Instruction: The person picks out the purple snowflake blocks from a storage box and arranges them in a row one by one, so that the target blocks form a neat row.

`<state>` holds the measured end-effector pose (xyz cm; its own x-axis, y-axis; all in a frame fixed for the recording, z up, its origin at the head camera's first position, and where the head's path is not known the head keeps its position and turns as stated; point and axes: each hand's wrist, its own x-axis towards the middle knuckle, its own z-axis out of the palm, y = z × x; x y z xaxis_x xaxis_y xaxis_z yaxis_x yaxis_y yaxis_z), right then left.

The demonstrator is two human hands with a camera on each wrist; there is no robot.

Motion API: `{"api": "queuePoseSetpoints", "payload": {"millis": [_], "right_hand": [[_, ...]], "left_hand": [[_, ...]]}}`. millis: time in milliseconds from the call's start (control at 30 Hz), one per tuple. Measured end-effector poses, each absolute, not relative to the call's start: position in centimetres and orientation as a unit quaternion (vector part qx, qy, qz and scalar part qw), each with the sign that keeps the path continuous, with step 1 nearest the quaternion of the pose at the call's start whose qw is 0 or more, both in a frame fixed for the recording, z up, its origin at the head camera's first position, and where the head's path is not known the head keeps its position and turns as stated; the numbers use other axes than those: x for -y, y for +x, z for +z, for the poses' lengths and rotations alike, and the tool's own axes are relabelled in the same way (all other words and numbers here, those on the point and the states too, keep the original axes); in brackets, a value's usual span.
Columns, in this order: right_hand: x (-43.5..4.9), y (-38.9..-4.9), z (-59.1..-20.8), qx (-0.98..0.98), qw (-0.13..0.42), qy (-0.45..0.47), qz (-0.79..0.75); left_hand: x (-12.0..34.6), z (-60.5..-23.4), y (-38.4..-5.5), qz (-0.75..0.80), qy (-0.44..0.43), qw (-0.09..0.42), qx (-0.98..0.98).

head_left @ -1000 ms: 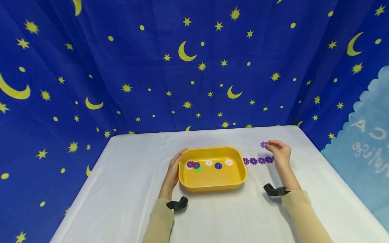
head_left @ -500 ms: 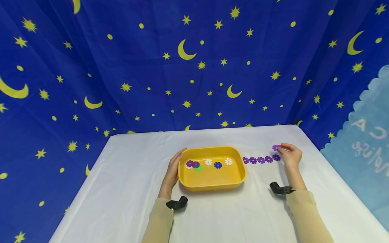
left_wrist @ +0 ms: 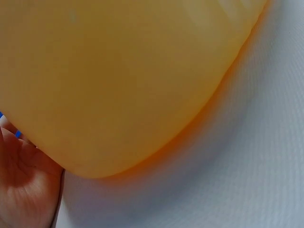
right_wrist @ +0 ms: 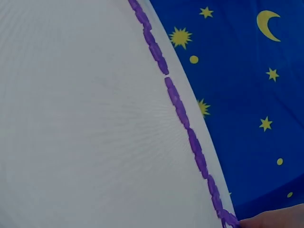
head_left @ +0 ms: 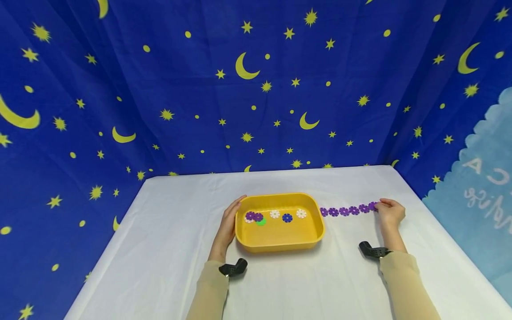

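My right hand (head_left: 391, 216) pinches a purple snowflake disc (head_left: 372, 206) between thumb and fingertips, at the right end of a row of several purple snowflake discs (head_left: 344, 211). In the right wrist view the pinched disc (right_wrist: 230, 219) sits tilted, right at the end of the row, with a fingertip on it. My left hand (head_left: 228, 223) lies along the outside of a yellow tray's left wall, fingers extended toward its far corner. Inside the tray (head_left: 280, 245) lie several discs: purple ones (head_left: 254, 216) overlapping a green one (head_left: 261, 222), white ones (head_left: 301, 214) and a blue one (head_left: 287, 218).
A white cloth covers the table (head_left: 304, 284). Behind it hangs a blue curtain (head_left: 192, 89) with yellow moons and stars. At the right is a light blue panel (head_left: 488, 178) with lettering. The row of discs begins beside the tray's right wall.
My right hand has moved right and toward me with the purple disc, from above the row down to its right end. The left hand and tray have stayed in place.
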<state>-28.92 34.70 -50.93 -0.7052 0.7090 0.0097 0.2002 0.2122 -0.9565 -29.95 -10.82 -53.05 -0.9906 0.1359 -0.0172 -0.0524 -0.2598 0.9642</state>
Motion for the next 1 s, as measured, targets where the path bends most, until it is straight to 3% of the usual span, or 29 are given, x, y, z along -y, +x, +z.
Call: {"api": "queuePoseSetpoints", "payload": {"millis": [467,1000], "right_hand": [[-33.9,-28.9,-50.5,0.781,0.231,-0.312,0.489],[-25.3,-28.6,-45.2,0.685,0.169,-0.164,0.690]], "left_hand": [[10.9,-53.1,-30.0,0.794,0.033,0.062,-0.604],[11.0,-53.2,-30.1,0.801,0.035,0.066,-0.595]]}}
